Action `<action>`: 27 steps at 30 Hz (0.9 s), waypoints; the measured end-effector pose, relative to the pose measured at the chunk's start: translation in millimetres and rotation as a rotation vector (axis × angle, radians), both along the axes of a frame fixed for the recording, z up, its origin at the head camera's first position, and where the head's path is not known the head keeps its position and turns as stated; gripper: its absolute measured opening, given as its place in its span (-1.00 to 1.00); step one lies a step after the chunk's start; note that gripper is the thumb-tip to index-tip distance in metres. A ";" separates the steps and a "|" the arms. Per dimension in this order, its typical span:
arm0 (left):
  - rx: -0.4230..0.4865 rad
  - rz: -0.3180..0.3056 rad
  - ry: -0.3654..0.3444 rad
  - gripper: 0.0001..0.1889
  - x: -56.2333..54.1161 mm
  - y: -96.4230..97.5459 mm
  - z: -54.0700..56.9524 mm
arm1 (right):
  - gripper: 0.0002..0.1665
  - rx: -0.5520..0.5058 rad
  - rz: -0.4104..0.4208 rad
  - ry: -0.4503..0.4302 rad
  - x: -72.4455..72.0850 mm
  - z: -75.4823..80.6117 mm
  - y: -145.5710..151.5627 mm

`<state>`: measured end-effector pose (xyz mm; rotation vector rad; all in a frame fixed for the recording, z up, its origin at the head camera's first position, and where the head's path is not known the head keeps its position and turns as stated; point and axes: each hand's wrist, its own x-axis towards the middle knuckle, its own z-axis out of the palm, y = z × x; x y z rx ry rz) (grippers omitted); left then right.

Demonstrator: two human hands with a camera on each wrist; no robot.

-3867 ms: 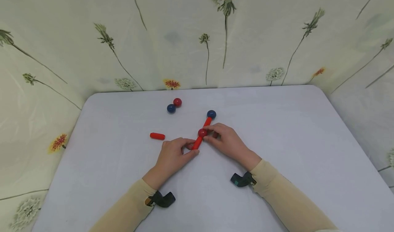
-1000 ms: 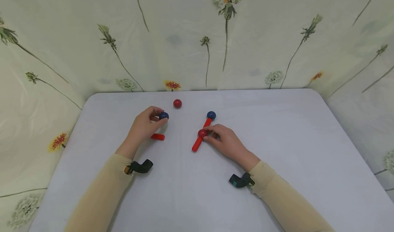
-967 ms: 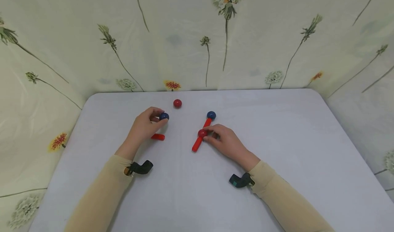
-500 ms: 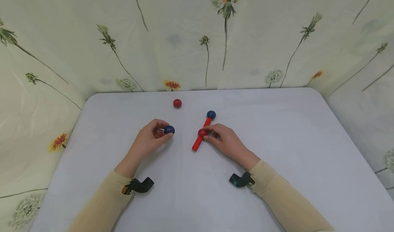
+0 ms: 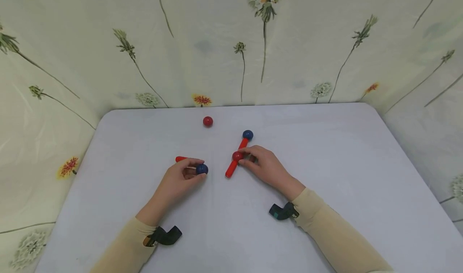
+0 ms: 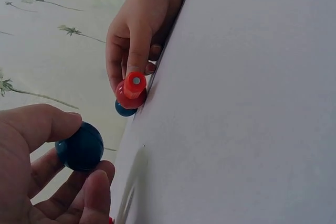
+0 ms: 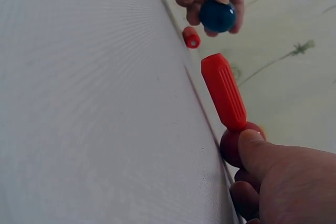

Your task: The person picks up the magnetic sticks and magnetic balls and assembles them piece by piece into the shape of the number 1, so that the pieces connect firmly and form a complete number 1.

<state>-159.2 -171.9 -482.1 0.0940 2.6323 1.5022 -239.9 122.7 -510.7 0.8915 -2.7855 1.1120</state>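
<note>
My left hand point(image 5: 177, 182) pinches a blue ball point(image 5: 201, 169) between thumb and fingers, left of the joined row of pieces. In the left wrist view that blue ball point(image 6: 81, 147) shows glossy at the fingertips. My right hand point(image 5: 265, 164) pinches a red ball point(image 5: 237, 156) in the middle of the row. From it a ribbed red rod point(image 5: 231, 169) points toward me, its free end showing a small grey disc in the left wrist view. Another red rod point(image 5: 244, 143) runs away from me to a second blue ball point(image 5: 247, 135).
A loose red rod point(image 5: 181, 159) lies behind the left hand, partly covered by it. A single red ball point(image 5: 207, 121) sits near the far edge of the white table point(image 5: 307, 124). Behind stands a flower-patterned cloth point(image 5: 217, 44).
My left hand let go of the near rod, took the blue ball from beside the loose red ball, and carried it toward me and slightly right. My right hand stays on the row.
</note>
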 end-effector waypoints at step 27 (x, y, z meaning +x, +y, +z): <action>-0.193 -0.014 0.075 -0.63 16.3 22.9 -11.7 | -0.56 -0.011 0.006 0.040 0.4 -0.7 -0.4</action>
